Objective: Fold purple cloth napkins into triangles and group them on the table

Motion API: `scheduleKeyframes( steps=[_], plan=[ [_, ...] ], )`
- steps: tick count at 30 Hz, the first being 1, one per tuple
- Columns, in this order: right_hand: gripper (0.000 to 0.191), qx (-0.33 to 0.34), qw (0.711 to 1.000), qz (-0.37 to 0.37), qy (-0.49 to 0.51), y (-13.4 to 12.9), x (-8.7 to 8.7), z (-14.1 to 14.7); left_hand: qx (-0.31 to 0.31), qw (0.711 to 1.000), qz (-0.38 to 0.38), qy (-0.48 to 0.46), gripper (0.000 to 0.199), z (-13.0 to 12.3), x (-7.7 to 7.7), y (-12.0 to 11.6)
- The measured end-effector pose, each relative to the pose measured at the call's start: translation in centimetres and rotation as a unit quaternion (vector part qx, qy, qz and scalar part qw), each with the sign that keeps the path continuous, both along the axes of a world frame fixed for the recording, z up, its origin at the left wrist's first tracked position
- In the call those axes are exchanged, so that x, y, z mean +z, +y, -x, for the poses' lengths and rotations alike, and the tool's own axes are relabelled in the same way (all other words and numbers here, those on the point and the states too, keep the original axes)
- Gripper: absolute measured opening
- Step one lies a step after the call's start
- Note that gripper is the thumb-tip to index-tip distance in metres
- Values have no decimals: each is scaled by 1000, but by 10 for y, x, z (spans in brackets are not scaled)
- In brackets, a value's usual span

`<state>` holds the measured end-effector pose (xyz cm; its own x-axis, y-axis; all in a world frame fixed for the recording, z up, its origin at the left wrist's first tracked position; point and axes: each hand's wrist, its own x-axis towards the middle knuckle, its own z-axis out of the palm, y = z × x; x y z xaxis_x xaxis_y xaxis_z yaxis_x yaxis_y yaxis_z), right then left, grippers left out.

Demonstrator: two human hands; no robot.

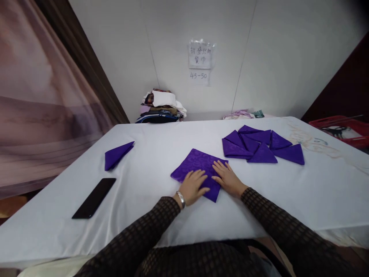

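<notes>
A purple patterned cloth napkin (198, 161), folded to a four-sided shape, lies flat in front of me on the white tablecloth. Fingers spread, my left hand (192, 187) rests on its near left part; a silver bracelet circles that wrist. My right hand (227, 178) lies on the right corner of the same napkin, fingers outstretched. Neither hand grips the cloth. Several folded purple napkins (261, 147) overlap in a group at the back right. On the left lies a single narrow folded napkin (118, 155), its point toward the back right.
A black phone (94, 198) lies at the left on the white tablecloth (150, 154). Stacked clothes (161, 107) and other fabrics (242, 114) stand against the back wall. A red basket (341, 129) is beyond the right edge; a curtain (52, 92) hangs at left. Handwritten paper signs (201, 61) are on the wall.
</notes>
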<state>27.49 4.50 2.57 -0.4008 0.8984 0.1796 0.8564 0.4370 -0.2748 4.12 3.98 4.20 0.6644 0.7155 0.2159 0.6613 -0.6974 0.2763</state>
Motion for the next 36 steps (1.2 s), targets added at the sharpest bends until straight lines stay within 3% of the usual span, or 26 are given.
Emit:
scheduleKeyframes(
  steps=[3,8,13,16,19,22,25,29,36],
  plan=[
    [60,5,1000,19,-23,6,-8,2,-51,997,-5,55,69,-11,-15,-15],
    [62,-7,998,48,-44,12,-20,-9,-41,997,13,68,72,-6,-29,-19],
    [63,0,998,51,-45,9,6,10,-43,997,42,55,73,-6,-23,-21],
    [63,49,998,25,-18,-4,26,43,-35,997,50,52,72,-9,-20,-24],
    [67,113,993,30,-3,-25,31,71,-35,997,30,59,64,-9,-19,-26],
    [70,99,995,31,-15,-45,18,75,-39,996,21,73,62,-8,-20,-25],
    [71,61,998,-1,-32,-58,-5,59,-40,996,16,83,68,-7,-21,-24],
    [68,74,995,-34,-64,-69,-27,35,-30,996,-3,82,66,-7,-22,-25],
    [67,74,995,-13,-70,-75,-28,29,-50,992,70,93,79,-5,-17,-12]
  ],
)
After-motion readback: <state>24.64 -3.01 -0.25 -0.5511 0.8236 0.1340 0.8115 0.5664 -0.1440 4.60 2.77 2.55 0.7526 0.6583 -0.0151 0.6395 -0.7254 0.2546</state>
